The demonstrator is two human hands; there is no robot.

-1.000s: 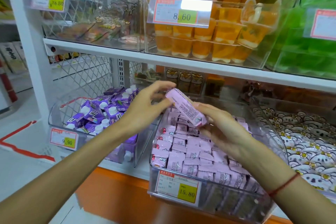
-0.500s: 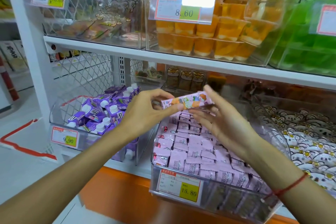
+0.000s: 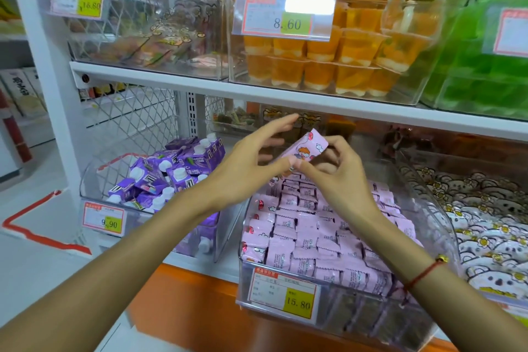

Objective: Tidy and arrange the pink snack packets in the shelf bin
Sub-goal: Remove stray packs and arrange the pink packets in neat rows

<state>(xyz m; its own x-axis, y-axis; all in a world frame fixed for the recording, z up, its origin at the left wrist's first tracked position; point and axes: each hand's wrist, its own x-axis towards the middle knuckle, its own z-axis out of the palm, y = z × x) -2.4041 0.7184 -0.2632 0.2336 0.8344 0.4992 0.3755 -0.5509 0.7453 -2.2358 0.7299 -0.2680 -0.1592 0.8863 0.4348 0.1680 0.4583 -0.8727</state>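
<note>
One pink snack packet (image 3: 304,148) is held above the far part of the clear shelf bin (image 3: 423,320), tilted, its cartoon-printed face turned toward the camera. It is pinched by the right hand (image 3: 340,180) between thumb and curled fingers at its right end. The left hand (image 3: 245,168) is set against the packet's lower left end, thumb touching it, the remaining fingers extended and spread behind it. Below, the bin is filled with rows of pink packets (image 3: 314,240), mostly laid label side up. A price tag reading 15.80 (image 3: 285,293) is fixed to the bin's near wall. To the left, a bin of purple cartons (image 3: 168,177) is noted; to the right, white cartoon-printed packets (image 3: 483,226). Orange jelly cups (image 3: 337,57) are stacked on the shelf above.
</note>
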